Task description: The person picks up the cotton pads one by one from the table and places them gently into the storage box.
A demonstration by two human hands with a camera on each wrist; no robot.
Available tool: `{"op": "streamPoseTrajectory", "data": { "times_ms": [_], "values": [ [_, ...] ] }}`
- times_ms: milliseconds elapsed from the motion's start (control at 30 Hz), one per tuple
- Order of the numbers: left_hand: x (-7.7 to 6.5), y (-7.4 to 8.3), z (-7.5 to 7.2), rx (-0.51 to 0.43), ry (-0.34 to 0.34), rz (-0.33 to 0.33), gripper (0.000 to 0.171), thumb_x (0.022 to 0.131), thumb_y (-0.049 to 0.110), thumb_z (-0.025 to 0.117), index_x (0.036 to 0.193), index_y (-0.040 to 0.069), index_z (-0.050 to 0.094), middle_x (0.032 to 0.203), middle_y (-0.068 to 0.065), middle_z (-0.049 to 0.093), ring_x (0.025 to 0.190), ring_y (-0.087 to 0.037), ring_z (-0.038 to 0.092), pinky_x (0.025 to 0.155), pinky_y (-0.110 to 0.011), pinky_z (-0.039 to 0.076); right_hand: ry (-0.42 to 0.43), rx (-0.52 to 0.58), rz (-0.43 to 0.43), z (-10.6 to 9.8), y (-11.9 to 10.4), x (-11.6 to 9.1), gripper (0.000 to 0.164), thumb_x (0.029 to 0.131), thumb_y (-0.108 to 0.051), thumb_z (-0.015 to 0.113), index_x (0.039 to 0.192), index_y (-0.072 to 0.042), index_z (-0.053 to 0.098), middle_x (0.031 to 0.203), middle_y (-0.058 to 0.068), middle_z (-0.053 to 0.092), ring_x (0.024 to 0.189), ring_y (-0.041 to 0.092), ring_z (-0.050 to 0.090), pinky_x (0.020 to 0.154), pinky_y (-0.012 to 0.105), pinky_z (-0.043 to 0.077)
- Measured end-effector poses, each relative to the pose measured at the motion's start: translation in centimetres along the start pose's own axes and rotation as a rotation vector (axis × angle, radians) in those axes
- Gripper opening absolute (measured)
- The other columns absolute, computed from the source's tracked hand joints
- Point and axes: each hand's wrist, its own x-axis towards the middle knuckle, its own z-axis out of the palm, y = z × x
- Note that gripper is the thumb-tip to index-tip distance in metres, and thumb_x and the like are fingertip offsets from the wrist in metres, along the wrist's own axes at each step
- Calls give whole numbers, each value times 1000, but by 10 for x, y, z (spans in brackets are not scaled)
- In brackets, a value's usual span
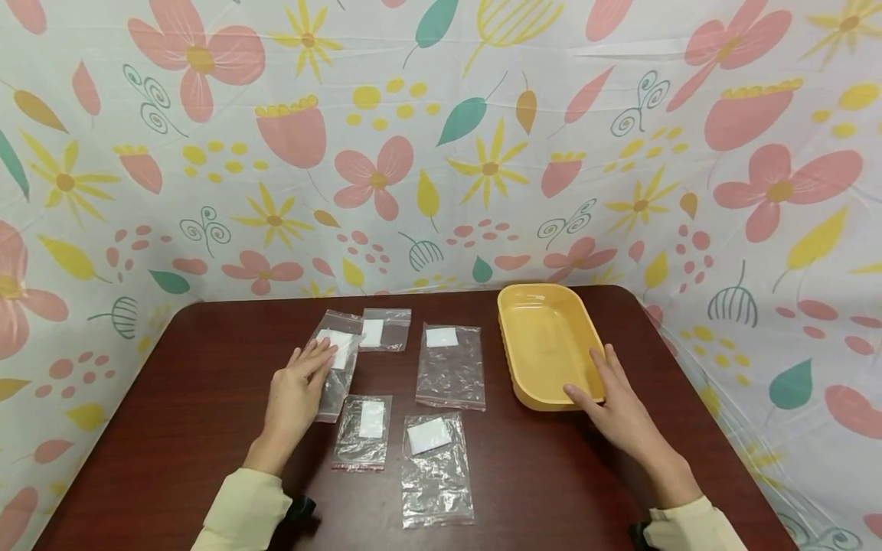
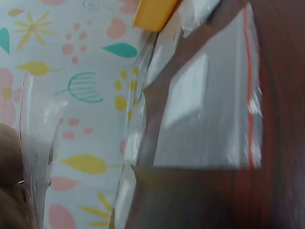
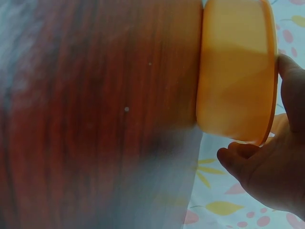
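Observation:
My left hand [image 1: 296,394] pinches a clear zip bag [image 1: 334,402] with a white card in it at the table's left side. In the left wrist view that zip bag [image 2: 35,148] stands edge-on beside the fingers, which are partly cut off by the frame. At the near right corner of a yellow tray [image 1: 517,390], my right hand [image 1: 627,413] rests with thumb and fingers spread along the rim. The right wrist view has the same tray [image 3: 233,90] from its side, the right hand [image 3: 271,171] at its corner.
Several more clear zip bags with white cards lie about: a small one [image 1: 396,337] at the back, a larger one [image 1: 451,379] beside the tray, a small one [image 1: 351,451] and a long one [image 1: 437,486] nearer. A patterned cloth [image 1: 413,153] hangs behind the dark table [image 1: 172,428].

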Motion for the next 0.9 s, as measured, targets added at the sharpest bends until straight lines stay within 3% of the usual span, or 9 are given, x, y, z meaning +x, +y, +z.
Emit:
{"op": "streamPoseTrajectory", "data": {
  "times_ms": [267,900],
  "values": [
    [10,21,23,-27,-24,83,26,90,-2,73,115,1,75,124,-16,67,123,-37,60,111,-53,38,-9,-3,13,1,3,0,91,99,-47,62,161,-3,13,166,18,-9,148,50,9,105,76,24],
    [29,72,70,-87,-139,156,26,96,9,69,121,7,74,132,-10,63,129,-31,56,115,-47,35,-4,-20,18,1,4,1,91,99,-49,61,160,-2,14,167,18,-9,146,52,14,104,75,26]
  ]
}}
